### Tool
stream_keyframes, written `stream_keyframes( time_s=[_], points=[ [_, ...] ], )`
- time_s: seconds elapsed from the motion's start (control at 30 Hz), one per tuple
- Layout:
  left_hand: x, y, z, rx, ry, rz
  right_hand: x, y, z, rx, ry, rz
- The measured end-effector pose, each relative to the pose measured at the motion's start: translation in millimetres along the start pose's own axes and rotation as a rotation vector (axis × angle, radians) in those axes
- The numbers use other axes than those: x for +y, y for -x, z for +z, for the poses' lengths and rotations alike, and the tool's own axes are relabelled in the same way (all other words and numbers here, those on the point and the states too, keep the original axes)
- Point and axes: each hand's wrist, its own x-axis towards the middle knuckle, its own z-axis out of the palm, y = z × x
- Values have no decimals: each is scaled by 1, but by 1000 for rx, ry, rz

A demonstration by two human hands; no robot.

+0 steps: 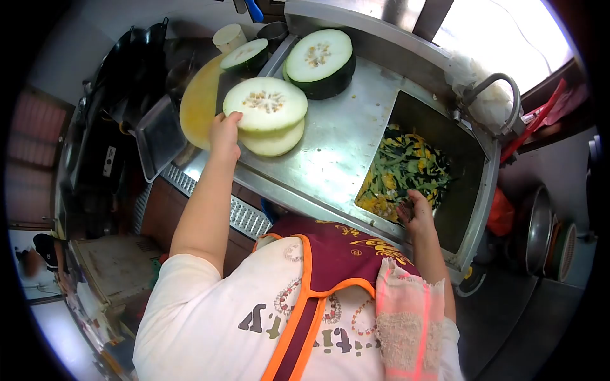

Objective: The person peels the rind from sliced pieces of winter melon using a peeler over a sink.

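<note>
My left hand point(225, 136) grips the near-left edge of a round, pale, peeled winter melon slice point(264, 105), its seedy cut face upward. Beneath it another peeled slice point(276, 141) lies on the metal counter. Over the near part of the sink point(467, 190) is my right hand point(416, 213), its fingers loosely curled and apart from the thumb, with no held thing visible. Green and yellow peelings and scraps point(406, 165) heap up in the sink below it. A big winter melon piece with dark green skin point(321, 63) stands behind the slices, cut face up.
Another green-skinned melon piece point(244, 57) sits at the back left near a round yellow board point(202, 105). A curved faucet point(499, 82) rises beside the sink. Dark woks point(124, 60) and a metal tray point(160, 136) are at left. Metal bowls point(540, 228) stand at right.
</note>
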Motion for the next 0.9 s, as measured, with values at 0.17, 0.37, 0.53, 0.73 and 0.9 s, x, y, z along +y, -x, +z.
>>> stream_keyframes(
  time_s=[0.17,0.37,0.53,0.73,0.9],
  points=[
    [-16,-1,12,149,-269,95,8,-1,2,-11,3,14],
    [4,7,26,301,-639,404,11,1,0,-29,34,22],
    [47,0,69,23,-846,738,8,1,8,3,2,21],
    [50,-9,142,-328,-1114,865,5,9,17,-42,14,29],
    [35,-22,182,-374,-1330,735,0,9,9,-43,15,6]
  ],
)
